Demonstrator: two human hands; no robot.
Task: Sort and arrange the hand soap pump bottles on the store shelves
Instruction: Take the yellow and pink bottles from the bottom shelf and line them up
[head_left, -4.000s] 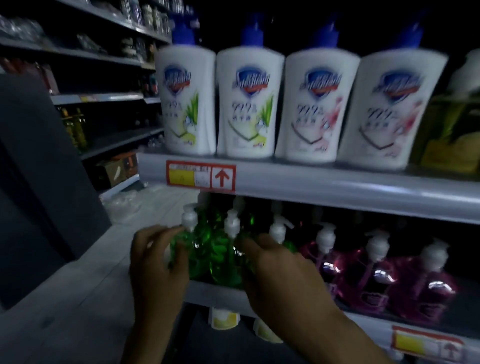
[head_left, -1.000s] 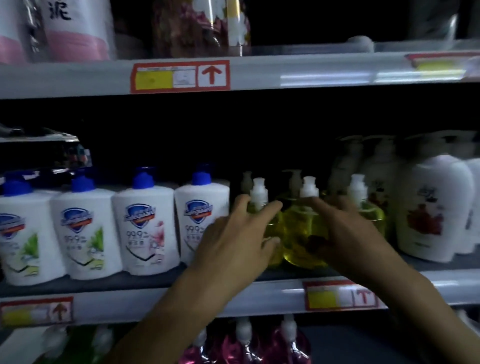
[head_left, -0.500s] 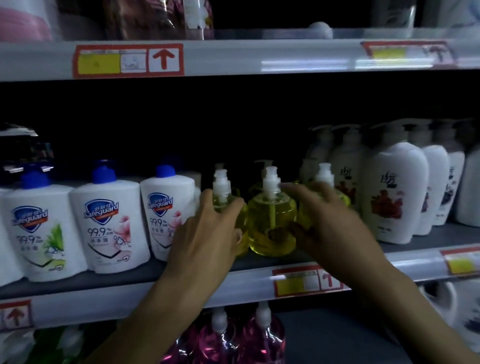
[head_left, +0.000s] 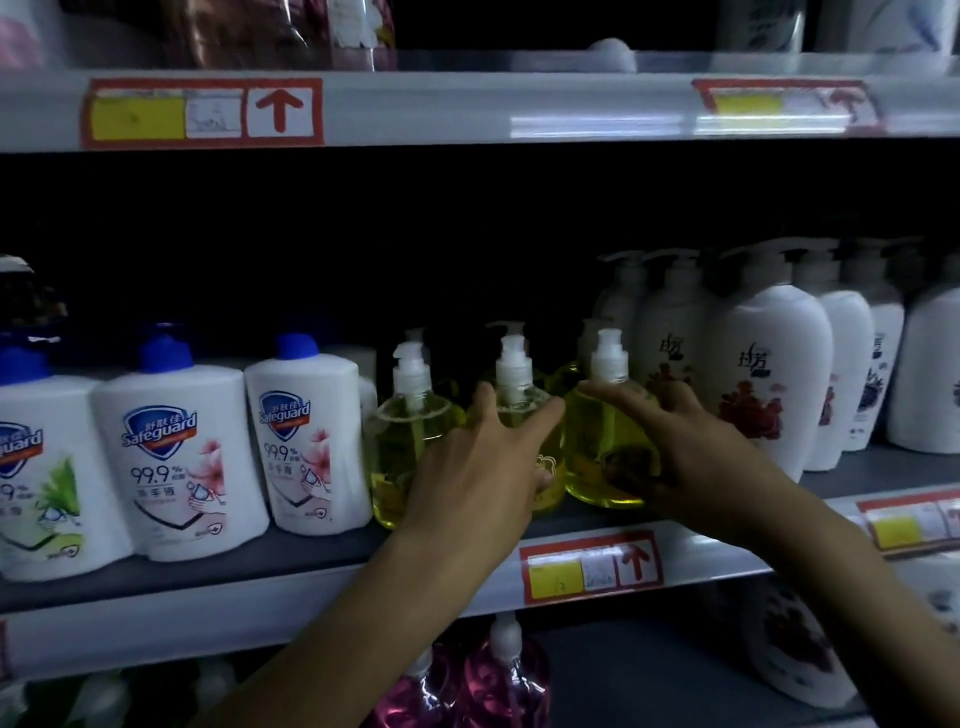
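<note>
Both bare forearms reach up and forward from the lower edge. The left hand (head_left: 483, 467) cups the middle yellow bottle (head_left: 519, 413) — thumb raised, fingers spread round it. The right hand (head_left: 680, 447) wraps the right yellow bottle (head_left: 592, 447), thumb stretched leftward.

The light is dim; the recess beneath the upper shelf edge (head_left: 415, 111) is almost black. A white glare streak lies on that edge. Lines bow and soften toward the borders.
</note>
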